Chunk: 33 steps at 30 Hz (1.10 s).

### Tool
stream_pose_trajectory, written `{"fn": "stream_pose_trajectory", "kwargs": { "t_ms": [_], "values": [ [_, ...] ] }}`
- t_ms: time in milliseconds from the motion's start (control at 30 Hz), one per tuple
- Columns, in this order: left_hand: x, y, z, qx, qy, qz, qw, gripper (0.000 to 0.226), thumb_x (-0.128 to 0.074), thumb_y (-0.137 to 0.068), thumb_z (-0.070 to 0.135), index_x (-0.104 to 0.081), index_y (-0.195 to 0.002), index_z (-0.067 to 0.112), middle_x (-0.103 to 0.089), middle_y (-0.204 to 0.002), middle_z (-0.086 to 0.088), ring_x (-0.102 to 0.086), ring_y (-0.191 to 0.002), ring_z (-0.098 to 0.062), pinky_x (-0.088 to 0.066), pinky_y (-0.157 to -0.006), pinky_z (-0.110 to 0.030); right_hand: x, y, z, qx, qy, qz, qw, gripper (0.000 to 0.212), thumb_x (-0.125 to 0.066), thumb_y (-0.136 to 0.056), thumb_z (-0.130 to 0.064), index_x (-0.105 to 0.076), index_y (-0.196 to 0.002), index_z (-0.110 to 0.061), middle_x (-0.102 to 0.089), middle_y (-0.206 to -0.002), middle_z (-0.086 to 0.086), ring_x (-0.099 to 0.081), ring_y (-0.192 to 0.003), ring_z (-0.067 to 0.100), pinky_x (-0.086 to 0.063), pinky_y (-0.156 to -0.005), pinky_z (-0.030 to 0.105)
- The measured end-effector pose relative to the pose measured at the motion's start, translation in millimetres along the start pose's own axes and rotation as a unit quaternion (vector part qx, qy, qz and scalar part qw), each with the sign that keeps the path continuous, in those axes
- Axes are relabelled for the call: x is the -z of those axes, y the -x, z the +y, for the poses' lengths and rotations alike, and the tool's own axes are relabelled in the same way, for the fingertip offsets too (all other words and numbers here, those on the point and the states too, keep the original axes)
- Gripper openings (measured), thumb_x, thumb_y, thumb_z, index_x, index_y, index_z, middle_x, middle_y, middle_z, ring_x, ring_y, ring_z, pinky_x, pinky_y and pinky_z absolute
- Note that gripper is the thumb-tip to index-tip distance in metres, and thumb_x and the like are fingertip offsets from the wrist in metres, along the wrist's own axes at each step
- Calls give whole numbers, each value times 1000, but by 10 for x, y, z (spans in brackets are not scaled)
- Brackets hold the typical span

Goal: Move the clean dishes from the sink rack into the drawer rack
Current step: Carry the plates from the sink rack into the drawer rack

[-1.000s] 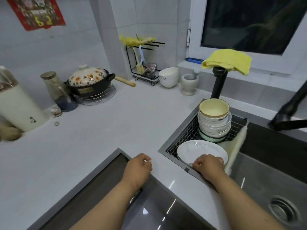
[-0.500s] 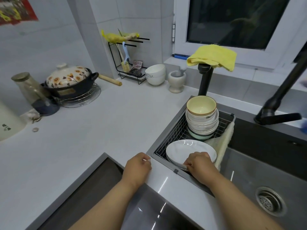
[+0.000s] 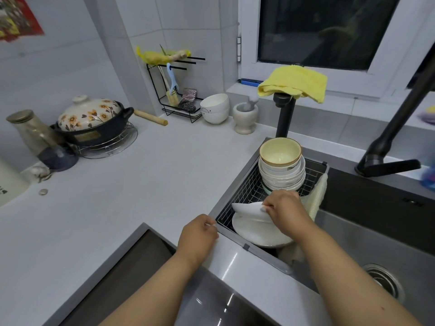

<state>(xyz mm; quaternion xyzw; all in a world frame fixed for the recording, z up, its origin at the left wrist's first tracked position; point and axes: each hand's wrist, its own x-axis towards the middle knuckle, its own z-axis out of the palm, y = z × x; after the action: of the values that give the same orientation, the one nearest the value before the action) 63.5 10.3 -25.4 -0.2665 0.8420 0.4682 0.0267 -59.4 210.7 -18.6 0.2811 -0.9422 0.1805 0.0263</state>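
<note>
A wire sink rack (image 3: pixel 246 196) sits in the left end of the sink. At its back stands a stack of white bowls (image 3: pixel 282 177) topped by a cream bowl (image 3: pixel 280 154). At its front lies a white plate (image 3: pixel 254 232). My right hand (image 3: pixel 286 211) pinches the rim of a second white plate (image 3: pixel 249 209) and holds it tilted up off the lower one. My left hand (image 3: pixel 197 236) rests curled at the counter edge beside the rack, holding nothing I can see. The dark opening (image 3: pixel 131 274) below my left arm shows no rack.
A black faucet (image 3: pixel 395 142) reaches over the sink from the right, and a black post (image 3: pixel 284 114) with a yellow cloth (image 3: pixel 294 83) stands behind the rack. On the counter are a flowered pot (image 3: pixel 91 121), a mortar (image 3: pixel 244 117) and white bowls (image 3: pixel 215 108).
My right hand has moved from the plate's near rim to its far side and tipped the top plate up off the one beneath. The camera shifted slightly; my left hand stayed put.
</note>
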Motion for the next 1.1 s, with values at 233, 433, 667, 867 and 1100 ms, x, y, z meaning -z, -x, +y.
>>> {"fn": "stream_pose_trajectory", "kwargs": {
  "t_ms": [233, 433, 667, 867, 1100],
  "values": [
    [43, 43, 387, 183, 314, -60, 930, 30, -37, -103, 29, -52, -101, 3, -67, -82, -22, -67, -61, -27, -57, -50, -31, 552, 24, -295, 85, -80, 9, 993, 11, -63, -90, -25, -69, -83, -17, -49, -76, -15, -46, -81, 10, -32, -87, 26],
    [303, 72, 448, 249, 545, -130, 790, 44, -43, -98, 32, -47, -119, -7, -63, -103, -27, -68, -64, -39, -51, -36, -27, 920, 92, -749, 206, -96, -19, 974, 13, -63, -88, -30, -70, -82, -21, -50, -74, -18, -46, -77, 4, -27, -83, 13],
    [678, 322, 224, 186, 588, -44, 786, 46, -35, -81, 4, -52, -123, -2, -65, -99, -21, -65, -80, -34, -60, -56, -40, 987, 54, -1167, 94, -285, -3, 954, 30, -56, -90, -41, -74, -80, -20, -61, -78, -7, -54, -80, 5, -38, -67, 15],
    [1126, 799, -307, 145, 604, 66, 781, 33, -42, -99, 23, -56, -123, 5, -71, -103, -16, -69, -87, -32, -57, -54, -35, 668, -32, -1568, -86, -344, 29, 935, 25, -52, -91, -49, -61, -93, -26, -64, -98, -2, -59, -91, 16, -47, -81, 35],
    [1610, 1725, -934, 102, 611, 179, 765, 37, -35, -103, 33, -64, -111, 12, -75, -98, -8, -73, -85, -25, -55, -70, -38, 357, 421, -2600, -141, -621, -290, 714, 25, -47, -97, -31, -63, -101, -11, -67, -64, 3, -64, -58, 17, -53, -62, 37]
  ]
}}
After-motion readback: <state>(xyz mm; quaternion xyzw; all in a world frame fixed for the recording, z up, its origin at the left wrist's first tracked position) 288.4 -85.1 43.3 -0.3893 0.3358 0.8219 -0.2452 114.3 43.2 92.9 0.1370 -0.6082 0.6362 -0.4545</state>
